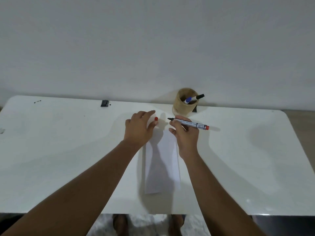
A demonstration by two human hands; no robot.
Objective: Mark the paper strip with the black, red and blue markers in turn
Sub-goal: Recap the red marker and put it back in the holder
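Observation:
A white paper strip [162, 166] lies lengthwise on the white table [68, 150], running from the front edge towards my hands. My right hand [186, 135] holds the red marker [192, 124] level above the strip's far end. It is uncapped, with its dark tip pointing left and its red end to the right. My left hand [139, 128] hovers palm down just left of that tip. The small red cap [156, 118] sits between its thumb and fingers, seemingly pinched. The blue marker [188, 100] and the black marker [199, 96] stand in the holder.
A round wooden holder [180, 106] stands at the back of the table, just behind my right hand. A small black object [104, 103] lies at the back edge to the left. The wall rises directly behind the table. My feet show below the front edge.

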